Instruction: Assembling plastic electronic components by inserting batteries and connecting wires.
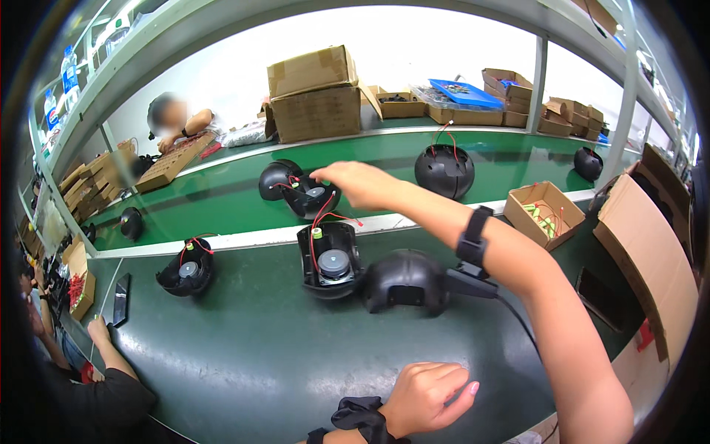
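My right hand point(359, 185) stretches across to the green conveyor, its fingers bent at the rim of an open black half-shell point(314, 201) with red wires and a round speaker inside. Its fingertips are partly hidden, but they seem to grip that rim. Low over the near bench, my left hand point(427, 396) is loosely curled, and nothing shows in it. Between the hands lies another open half-shell point(330, 270) with a grey speaker and a green-wrapped part. Touching it on the right is a dark, closed-side-up shell point(407, 281).
Another open shell point(186, 272) lies left on the bench, near a phone point(121, 300). Black globes point(444, 172) stand on the conveyor. At right are a small carton point(543, 214) of green parts and a large carton point(651, 255). Co-workers sit at left and across the conveyor.
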Demonstrator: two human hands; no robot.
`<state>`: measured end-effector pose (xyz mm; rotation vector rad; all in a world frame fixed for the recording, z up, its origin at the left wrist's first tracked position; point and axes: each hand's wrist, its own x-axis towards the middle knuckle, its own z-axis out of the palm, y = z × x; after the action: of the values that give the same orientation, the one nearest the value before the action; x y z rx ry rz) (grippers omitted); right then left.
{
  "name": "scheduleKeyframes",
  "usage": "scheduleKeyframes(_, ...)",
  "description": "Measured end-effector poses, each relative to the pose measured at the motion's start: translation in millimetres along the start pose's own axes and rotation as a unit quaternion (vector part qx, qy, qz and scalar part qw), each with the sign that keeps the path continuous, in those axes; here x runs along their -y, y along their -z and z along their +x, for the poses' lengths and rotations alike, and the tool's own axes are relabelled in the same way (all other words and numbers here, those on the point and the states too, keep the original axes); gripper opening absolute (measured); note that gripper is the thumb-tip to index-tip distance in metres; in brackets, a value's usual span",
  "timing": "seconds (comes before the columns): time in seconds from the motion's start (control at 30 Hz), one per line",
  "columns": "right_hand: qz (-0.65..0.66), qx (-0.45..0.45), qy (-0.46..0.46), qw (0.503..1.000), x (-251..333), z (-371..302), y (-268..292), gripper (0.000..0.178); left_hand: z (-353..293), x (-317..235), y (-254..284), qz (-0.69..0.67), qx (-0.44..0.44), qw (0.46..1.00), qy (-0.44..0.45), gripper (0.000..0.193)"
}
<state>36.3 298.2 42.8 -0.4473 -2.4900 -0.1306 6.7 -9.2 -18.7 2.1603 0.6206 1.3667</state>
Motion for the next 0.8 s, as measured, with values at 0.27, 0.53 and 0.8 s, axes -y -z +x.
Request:
scheduleKeyframes(0.27,0.034,0.092,-0.161,0.982,-11.5,-41.6,26.4,0.030,6.8,-3.2,3.9,0.019,0.022,1.000,0.006,0.037)
scheduleKeyframes(0.53,0.378,-0.161,-0.340,0.846,59.6,-169.6,92.1,0.019,5.9,1.5,0.0,0.037,-0.130,0.985,0.110,0.012)
scheduleKeyframes(0.8,0.607,-0.076,-0.426,0.667,242.2,-262.8,121.8,0.018,17.2,-3.0,18.8,0.179,-0.047,0.983,-0.016,0.058)
